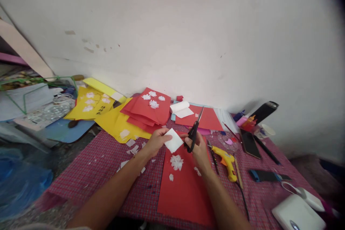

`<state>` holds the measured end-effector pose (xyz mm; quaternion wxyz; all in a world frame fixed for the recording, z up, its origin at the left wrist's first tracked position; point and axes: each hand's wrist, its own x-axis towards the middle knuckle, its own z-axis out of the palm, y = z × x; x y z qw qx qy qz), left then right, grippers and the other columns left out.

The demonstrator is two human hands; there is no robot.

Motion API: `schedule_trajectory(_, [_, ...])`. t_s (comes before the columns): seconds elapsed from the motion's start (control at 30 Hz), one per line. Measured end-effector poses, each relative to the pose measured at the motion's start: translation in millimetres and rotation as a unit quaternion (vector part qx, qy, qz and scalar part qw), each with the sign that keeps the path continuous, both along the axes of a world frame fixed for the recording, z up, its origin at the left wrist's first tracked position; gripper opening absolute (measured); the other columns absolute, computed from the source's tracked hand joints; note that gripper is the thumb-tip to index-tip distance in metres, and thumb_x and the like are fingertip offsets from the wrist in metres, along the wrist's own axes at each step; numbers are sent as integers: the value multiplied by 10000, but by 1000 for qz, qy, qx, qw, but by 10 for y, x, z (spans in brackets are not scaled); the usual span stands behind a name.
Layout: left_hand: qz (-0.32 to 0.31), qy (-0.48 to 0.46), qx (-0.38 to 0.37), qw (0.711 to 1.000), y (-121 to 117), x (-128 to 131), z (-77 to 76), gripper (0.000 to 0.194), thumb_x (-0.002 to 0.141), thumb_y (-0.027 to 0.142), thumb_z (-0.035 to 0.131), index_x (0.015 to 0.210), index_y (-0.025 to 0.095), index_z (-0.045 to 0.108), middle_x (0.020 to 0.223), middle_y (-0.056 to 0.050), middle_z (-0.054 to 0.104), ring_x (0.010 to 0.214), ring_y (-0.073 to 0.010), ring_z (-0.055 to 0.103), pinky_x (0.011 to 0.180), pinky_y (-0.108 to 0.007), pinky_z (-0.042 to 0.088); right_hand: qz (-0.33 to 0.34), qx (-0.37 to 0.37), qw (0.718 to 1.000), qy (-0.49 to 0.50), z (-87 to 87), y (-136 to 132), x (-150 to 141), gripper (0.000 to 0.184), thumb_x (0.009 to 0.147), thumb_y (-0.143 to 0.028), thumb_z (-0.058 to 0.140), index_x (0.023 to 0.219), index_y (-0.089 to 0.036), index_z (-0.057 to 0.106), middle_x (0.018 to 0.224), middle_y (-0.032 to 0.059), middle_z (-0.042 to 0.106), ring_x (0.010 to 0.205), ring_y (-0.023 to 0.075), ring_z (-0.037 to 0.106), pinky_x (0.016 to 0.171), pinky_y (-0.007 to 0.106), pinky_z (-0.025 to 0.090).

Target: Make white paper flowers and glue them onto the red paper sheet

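Note:
My left hand pinches a small folded white paper above the table. Black-handled scissors are gripped in my right hand, blades pointing up and away, just right of the paper. Below both hands lies a red paper sheet on the red checked tablecloth. A white cut-out paper flower and small white scraps rest on that sheet.
A yellow glue gun lies right of my right hand, with a phone, pens and a black bottle beyond. Red sheets with white flowers and yellow sheets are stacked by the wall. A white box sits at the near right.

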<state>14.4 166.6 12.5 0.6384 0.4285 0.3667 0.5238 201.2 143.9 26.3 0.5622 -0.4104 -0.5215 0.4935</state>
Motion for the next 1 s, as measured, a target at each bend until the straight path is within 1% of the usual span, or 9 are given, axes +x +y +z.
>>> schedule_trajectory(0.13, [29,-49,-36,998,-4,7,61,306,671,224,766,943,131,663,780,-28,685,609,-120,593,581,-230,430,26,-18,999,21,-5,-12,-7,383,818,-394,735,1114,-218,568,974,70,712,725,203,650,579,295,489])
schedule_trajectory(0.2, [51,-60,-59,995,-6,13,77,371,656,227,784,986,148,635,787,-23,686,620,-129,611,582,-235,447,37,-33,998,32,-24,-13,-18,399,818,-417,730,1125,-220,566,927,60,707,689,205,657,555,296,493])
schedule_trajectory(0.27, [63,-62,-67,994,-6,19,77,392,648,225,799,989,164,615,762,-6,677,608,-127,613,565,-228,449,48,-38,998,31,-36,-13,-26,389,826,-436,717,1114,-217,574,845,43,696,634,193,640,537,294,490])
schedule_trajectory(0.33, [58,-71,-68,993,-3,23,68,371,655,225,806,966,166,613,754,-2,675,604,-123,616,559,-222,453,57,-36,997,28,-37,-14,-28,389,833,-452,705,1115,-217,577,783,26,678,594,180,619,520,286,480])
schedule_trajectory(0.4, [46,-95,-74,992,2,19,61,340,665,218,809,942,151,623,779,-18,686,636,-128,636,586,-227,480,62,-34,997,30,-31,-19,-27,400,836,-465,697,1126,-217,575,756,18,664,579,174,608,514,279,471])
schedule_trajectory(0.5, [36,-138,-110,984,14,-8,65,316,687,200,800,950,135,637,822,-44,702,673,-137,658,608,-234,509,67,-32,997,30,-23,-29,-20,408,856,-472,675,1149,-209,564,748,14,647,575,164,596,537,280,473])
schedule_trajectory(0.63, [23,-173,-162,971,35,-56,77,269,748,206,756,986,149,644,831,-38,709,640,-134,658,560,-240,521,78,-12,997,1,-30,-31,-4,407,884,-460,652,1186,-204,553,804,21,632,655,171,596,632,305,498])
schedule_trajectory(0.77, [27,-189,-181,965,53,-65,72,221,787,196,716,993,148,654,827,-34,716,628,-130,659,538,-233,520,89,-2,996,-18,-50,-17,9,400,890,-458,647,1197,-216,562,859,23,611,741,182,580,704,317,505])
schedule_trajectory(1.0, [37,-207,-193,958,83,-70,54,220,803,201,712,1011,137,673,856,-47,732,688,-147,679,558,-238,542,95,-17,995,0,-66,-15,-3,401,908,-478,617,1192,-204,550,802,16,629,664,171,579,644,301,484])
